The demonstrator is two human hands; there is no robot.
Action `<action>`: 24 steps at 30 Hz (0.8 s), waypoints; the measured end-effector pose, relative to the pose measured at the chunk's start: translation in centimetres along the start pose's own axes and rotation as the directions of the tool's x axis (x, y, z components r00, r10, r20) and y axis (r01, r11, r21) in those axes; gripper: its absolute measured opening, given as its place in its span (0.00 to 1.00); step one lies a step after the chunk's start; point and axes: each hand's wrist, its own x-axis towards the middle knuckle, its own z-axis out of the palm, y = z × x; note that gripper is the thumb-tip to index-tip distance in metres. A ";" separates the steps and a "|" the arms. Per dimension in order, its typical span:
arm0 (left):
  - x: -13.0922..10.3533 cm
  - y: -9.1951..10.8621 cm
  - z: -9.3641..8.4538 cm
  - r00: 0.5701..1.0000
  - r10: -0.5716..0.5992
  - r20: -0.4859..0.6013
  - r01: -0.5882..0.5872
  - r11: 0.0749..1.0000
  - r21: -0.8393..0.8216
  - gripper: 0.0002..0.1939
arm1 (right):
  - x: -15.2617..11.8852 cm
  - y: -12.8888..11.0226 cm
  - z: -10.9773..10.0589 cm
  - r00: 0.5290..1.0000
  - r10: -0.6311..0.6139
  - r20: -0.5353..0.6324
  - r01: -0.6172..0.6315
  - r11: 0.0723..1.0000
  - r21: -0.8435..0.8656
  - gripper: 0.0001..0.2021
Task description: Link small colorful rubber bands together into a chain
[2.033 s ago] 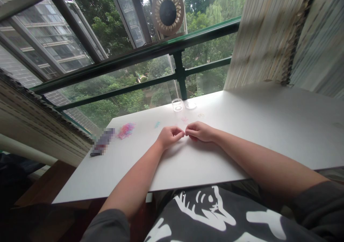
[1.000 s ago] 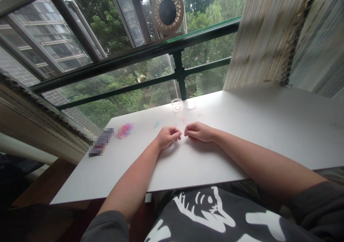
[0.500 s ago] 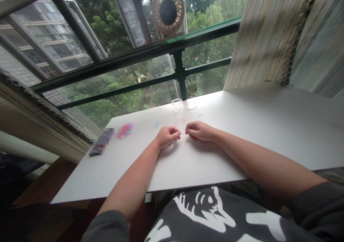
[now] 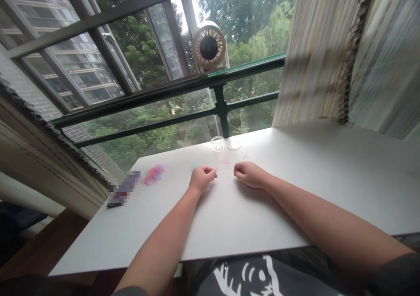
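Observation:
Over the middle of the white table (image 4: 210, 226), my left hand (image 4: 201, 180) is closed in a pinch, thumb against forefinger. Anything between its fingertips is too small to make out. To its right, with a gap between them, my right hand (image 4: 250, 174) is closed too, its fingers curled in; what it holds, if anything, is hidden. Just beyond the hands lie small pink pieces (image 4: 226, 163), a teal piece (image 4: 193, 167) partly behind my left hand, and a pale ring-like piece (image 4: 246, 158). Farther left is a heap of small pink, purple and blue pieces (image 4: 154, 174), perhaps little elastic bands.
A clear round container (image 4: 217, 144) and a clear lid-like disc (image 4: 234, 144) stand at the table's back edge. A blurred-out dark object (image 4: 124, 188) lies at the left edge. A round fan (image 4: 209, 48) sits by the window rail (image 4: 170, 90); curtains hang on both sides.
My hands have moved farther apart. The thin strand between their fingertips no longer shows. The view has tilted up, so everything sits lower in the picture.

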 end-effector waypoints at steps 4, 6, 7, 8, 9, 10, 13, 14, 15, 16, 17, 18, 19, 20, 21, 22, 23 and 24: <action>1.8 0.5 0.3 1.000 0.014 -0.027 -0.010 0.992 0.127 0.11 | -0.1 -0.2 0.0 0.999 -0.041 0.030 0.042 0.999 -0.023 0.07; 2.8 1.0 0.6 0.999 0.034 -0.023 -0.028 0.974 0.225 0.11 | -0.1 -0.2 0.0 0.998 -0.044 0.039 0.044 0.999 -0.010 0.07; 3.2 1.2 0.9 0.999 0.047 -0.017 -0.040 0.962 0.269 0.11 | -0.1 -0.2 -0.1 0.998 -0.043 0.042 0.043 0.999 -0.004 0.07; 3.6 1.4 1.2 0.998 0.058 -0.005 -0.053 0.950 0.308 0.10 | -0.1 -0.2 -0.1 0.998 -0.042 0.045 0.042 0.999 -0.001 0.07; 3.9 1.6 1.5 0.998 0.067 0.011 -0.067 0.938 0.341 0.10 | -0.1 -0.2 -0.1 0.998 -0.042 0.047 0.042 0.999 0.000 0.07; 4.1 1.7 1.8 0.997 0.074 0.029 -0.080 0.927 0.366 0.09 | -0.1 -0.1 -0.1 0.998 -0.043 0.048 0.043 0.999 -0.001 0.07; 4.4 1.9 2.5 0.994 0.091 0.052 -0.104 0.907 0.407 0.09 | -0.1 0.0 0.0 0.997 -0.058 0.053 0.058 0.998 -0.010 0.07; 4.4 1.9 2.6 0.994 0.096 0.052 -0.109 0.904 0.414 0.10 | -0.1 0.0 0.0 0.997 -0.062 0.054 0.063 0.998 -0.013 0.07; 4.4 1.9 2.7 0.993 0.103 0.050 -0.115 0.900 0.421 0.10 | -0.1 0.0 0.1 0.996 -0.066 0.054 0.067 0.998 -0.015 0.07; 4.4 1.9 2.8 0.993 0.109 0.049 -0.119 0.896 0.428 0.10 | -0.1 0.0 0.1 0.996 -0.068 0.054 0.069 0.997 -0.018 0.07; 4.4 1.9 2.8 0.992 0.114 0.049 -0.124 0.891 0.436 0.10 | -0.1 0.0 0.1 0.996 -0.069 0.053 0.070 0.997 -0.020 0.07; 4.4 1.8 2.8 0.992 0.117 0.050 -0.127 0.888 0.442 0.10 | -0.2 0.0 0.1 0.996 -0.069 0.051 0.070 0.997 -0.021 0.07; 4.4 1.8 2.8 0.991 0.120 0.052 -0.130 0.885 0.447 0.10 | -0.2 0.0 0.1 0.996 -0.069 0.051 0.070 0.997 -0.022 0.07; 4.4 1.8 2.8 0.991 0.122 0.053 -0.133 0.884 0.449 0.11 | -0.2 0.0 0.1 0.996 -0.068 0.050 0.069 0.997 -0.021 0.07; 4.4 1.8 2.8 0.991 0.124 0.053 -0.134 0.883 0.450 0.11 | -0.2 0.0 0.0 0.996 -0.067 0.051 0.068 0.997 -0.019 0.07; 4.4 1.8 2.8 0.991 0.124 0.053 -0.135 0.883 0.450 0.11 | -0.2 0.0 0.0 0.997 -0.065 0.051 0.066 0.998 -0.017 0.08; 4.4 1.8 2.8 0.991 0.125 0.054 -0.135 0.883 0.449 0.11 | -0.2 0.0 0.0 0.997 -0.064 0.051 0.065 0.998 -0.015 0.08; 4.4 1.8 2.8 0.991 0.124 0.056 -0.136 0.883 0.448 0.11 | -0.2 0.0 0.0 0.997 -0.062 0.051 0.063 0.998 -0.015 0.07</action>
